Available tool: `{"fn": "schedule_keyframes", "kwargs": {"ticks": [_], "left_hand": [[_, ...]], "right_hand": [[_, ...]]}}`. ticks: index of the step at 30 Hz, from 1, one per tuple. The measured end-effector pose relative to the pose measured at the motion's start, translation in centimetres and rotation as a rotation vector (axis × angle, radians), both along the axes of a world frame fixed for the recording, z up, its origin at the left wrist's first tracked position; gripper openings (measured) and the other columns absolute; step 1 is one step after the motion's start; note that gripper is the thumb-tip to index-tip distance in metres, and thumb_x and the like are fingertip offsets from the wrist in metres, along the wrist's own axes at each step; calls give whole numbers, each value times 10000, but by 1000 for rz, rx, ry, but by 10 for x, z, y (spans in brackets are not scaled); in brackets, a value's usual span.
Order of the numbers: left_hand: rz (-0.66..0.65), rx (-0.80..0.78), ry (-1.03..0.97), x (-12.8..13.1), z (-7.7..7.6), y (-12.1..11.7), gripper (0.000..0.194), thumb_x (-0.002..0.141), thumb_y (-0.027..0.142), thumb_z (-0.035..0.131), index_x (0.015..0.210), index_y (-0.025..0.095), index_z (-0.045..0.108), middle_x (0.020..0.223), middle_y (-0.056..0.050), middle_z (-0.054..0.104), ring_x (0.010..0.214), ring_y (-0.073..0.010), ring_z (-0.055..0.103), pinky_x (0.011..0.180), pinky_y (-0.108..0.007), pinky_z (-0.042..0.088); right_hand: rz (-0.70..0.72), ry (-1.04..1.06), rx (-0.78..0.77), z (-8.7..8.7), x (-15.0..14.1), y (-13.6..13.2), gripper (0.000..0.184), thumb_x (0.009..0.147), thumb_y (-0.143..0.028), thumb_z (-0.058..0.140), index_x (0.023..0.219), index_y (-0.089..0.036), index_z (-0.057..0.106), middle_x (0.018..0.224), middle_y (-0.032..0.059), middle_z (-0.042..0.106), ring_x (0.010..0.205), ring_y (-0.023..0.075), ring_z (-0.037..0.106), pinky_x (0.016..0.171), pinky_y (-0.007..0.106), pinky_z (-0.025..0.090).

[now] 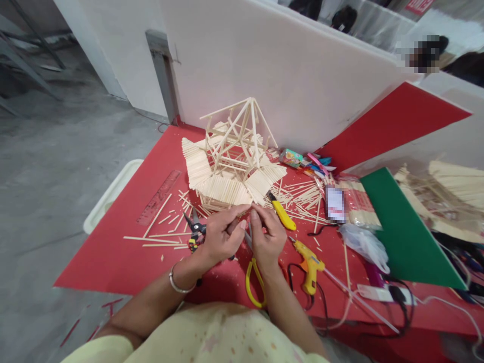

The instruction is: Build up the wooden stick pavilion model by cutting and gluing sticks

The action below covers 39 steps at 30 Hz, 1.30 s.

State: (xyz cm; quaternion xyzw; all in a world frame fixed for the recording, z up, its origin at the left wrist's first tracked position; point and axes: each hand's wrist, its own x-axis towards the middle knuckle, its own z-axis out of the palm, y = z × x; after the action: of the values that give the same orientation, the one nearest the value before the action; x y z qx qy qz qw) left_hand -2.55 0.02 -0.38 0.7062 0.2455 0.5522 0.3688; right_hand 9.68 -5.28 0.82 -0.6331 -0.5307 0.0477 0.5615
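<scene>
My left hand (226, 234) and my right hand (269, 236) meet at the fingertips over the near side of a wooden stick model (226, 190). Both pinch at the same spot, and whatever lies between the fingers is too small to make out. The model has an open pointed frame with flared panels of thin sticks around it. Below my hands lie scissors with yellow handles (248, 285), partly covered. Dark-jawed pliers (196, 228) rest beside my left hand. A yellow utility knife (284, 214) and a yellow glue gun (310, 266) lie right of my right hand.
Loose sticks (302, 196) and offcuts lie scattered over the red table (113, 252). At left is a clear ruler (159, 196). A plastic bag (365, 247), cables and a green board (412, 242) occupy the right. A white partition (283, 75) rises behind.
</scene>
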Motion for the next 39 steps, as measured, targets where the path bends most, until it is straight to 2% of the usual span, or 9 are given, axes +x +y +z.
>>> {"fn": "schedule_keyframes", "kwargs": {"ticks": [6,14,22,31,34,37,39], "left_hand": [[9,-19,-13,1,3,-1,320,904,214,571,1189,149,701,668,-12,654,501,-96,487,543,-221,452],[-48,-146,-49,0,4,-1,306,921,223,559,1182,146,699,591,38,509,484,-78,414,503,-202,390],[-60,-142,-71,1,8,0,300,919,218,558,1169,146,707,572,44,478,486,-79,388,497,-202,376],[-17,-110,-99,1,3,-1,334,922,221,563,1240,172,656,600,55,450,514,-84,401,519,-210,391],[57,-108,-63,2,3,-2,251,910,221,604,1144,181,688,603,52,494,515,-84,423,530,-211,400],[113,-129,-16,3,2,-2,79,896,222,653,942,186,706,670,21,601,569,-90,495,571,-212,423],[102,-144,-6,5,-1,-2,106,897,249,668,816,182,677,677,13,619,591,-97,521,581,-214,426]], "right_hand": [[14,-5,16,1,-1,0,225,940,-225,594,1118,-226,732,1000,51,729,926,176,677,846,334,534],[8,7,23,3,-1,-1,220,936,-208,599,1110,-215,734,1008,57,737,948,180,679,881,345,531],[1,6,1,4,-2,-1,218,946,-242,584,1107,-224,730,1013,55,738,947,184,684,889,357,540],[-5,8,26,2,-2,-1,215,937,-223,596,1106,-224,729,1006,54,741,945,184,684,872,351,538],[-4,19,17,2,-2,-2,209,938,-222,598,1101,-224,728,1002,52,738,946,180,680,888,353,533],[-10,18,11,2,-2,-3,200,936,-221,598,1084,-221,732,994,51,736,935,177,678,884,346,531],[-20,5,5,2,-2,-4,202,936,-223,594,1082,-222,734,988,50,737,924,176,677,870,337,531]]}}
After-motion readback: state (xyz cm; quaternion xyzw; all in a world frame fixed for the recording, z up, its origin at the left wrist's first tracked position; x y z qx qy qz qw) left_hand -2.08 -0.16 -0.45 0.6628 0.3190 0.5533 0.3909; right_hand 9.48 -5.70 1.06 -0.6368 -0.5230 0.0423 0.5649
